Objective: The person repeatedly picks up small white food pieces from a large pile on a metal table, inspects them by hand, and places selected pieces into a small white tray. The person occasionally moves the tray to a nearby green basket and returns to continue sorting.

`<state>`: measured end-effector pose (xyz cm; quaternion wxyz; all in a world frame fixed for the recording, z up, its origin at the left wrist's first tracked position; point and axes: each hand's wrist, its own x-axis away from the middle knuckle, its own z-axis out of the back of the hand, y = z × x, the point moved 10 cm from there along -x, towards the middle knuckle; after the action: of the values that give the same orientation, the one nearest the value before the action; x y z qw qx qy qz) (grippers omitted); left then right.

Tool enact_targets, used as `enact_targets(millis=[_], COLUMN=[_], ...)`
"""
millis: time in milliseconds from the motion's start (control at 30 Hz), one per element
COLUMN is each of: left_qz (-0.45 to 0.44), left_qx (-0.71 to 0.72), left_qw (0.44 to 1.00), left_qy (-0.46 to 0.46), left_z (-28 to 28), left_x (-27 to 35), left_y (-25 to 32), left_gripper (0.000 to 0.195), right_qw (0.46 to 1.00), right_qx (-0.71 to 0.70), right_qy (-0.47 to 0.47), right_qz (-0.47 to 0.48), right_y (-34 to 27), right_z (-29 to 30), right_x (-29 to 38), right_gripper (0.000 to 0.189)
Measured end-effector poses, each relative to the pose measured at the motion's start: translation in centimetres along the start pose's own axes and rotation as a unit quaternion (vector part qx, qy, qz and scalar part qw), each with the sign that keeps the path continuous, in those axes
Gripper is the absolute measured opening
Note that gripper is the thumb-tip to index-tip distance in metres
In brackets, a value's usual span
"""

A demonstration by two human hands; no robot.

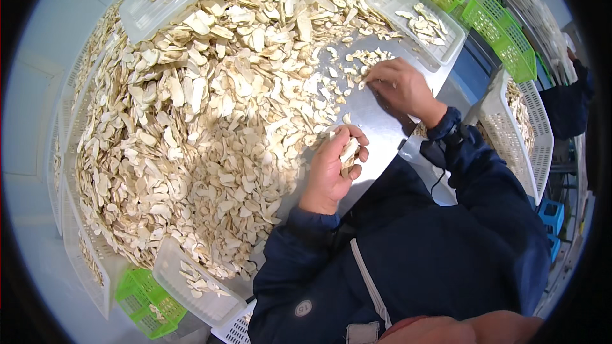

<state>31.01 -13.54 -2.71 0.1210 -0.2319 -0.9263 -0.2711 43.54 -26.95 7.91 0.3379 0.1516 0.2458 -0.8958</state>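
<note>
My left hand [332, 167], palm up at the front edge of the metal table [373, 129], has its fingers curled around a few pale dried slices [349, 151]. Further out, my right hand [401, 88] reaches down to the tabletop. Its fingertips meet at the edge of a scatter of small slices [370, 57]; whether a piece is pinched between them is hidden. A large heap of cream-coloured dried slices [229, 105] with brownish edges covers most of the table to the left of both hands.
Translucent plastic trays holding some slices stand at the far right [432, 50], far left [143, 14] and near left [215, 303]. Green baskets [502, 33] and a white crate of slices [507, 129] are on the right. Another green basket [143, 291] sits near left. A person's dark sleeve [564, 105] shows at the right rim.
</note>
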Motion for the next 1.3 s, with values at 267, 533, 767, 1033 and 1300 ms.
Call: enact_targets(millis=[267, 533, 767, 1033, 1300], left_qz=[0.014, 0.02, -0.007, 0.011, 0.014], left_qx=[-0.051, -0.022, 0.043, 0.052, 0.04], left_qw=[0.999, 1.0, 0.999, 0.998, 0.998], left_qy=[-0.007, -0.001, 0.002, -0.018, -0.055], left_z=[-1.1, -0.4, 0.6, 0.3, -0.3], left_x=[0.3, 0.1, -0.3, -0.4, -0.3], left_y=[0.2, -0.1, 0.3, 0.0, -0.5], left_gripper=[0.04, 0.039, 0.04, 0.03, 0.028], right_qw=[0.996, 0.977, 0.942, 0.968, 0.992], right_qx=[0.079, 0.204, -0.225, -0.09, 0.024], right_qy=[-0.025, -0.056, -0.231, -0.151, -0.099], right_qz=[-0.02, -0.006, -0.089, 0.177, 0.072], right_y=[4.3, 5.0, -0.5, -7.8, -2.7], right_z=[-2.8, -5.6, -4.0, -5.5, -3.6], right_x=[-7.9, -8.9, -5.4, -3.5, -4.6], right_gripper=[0.022, 0.018, 0.029, 0.038, 0.026])
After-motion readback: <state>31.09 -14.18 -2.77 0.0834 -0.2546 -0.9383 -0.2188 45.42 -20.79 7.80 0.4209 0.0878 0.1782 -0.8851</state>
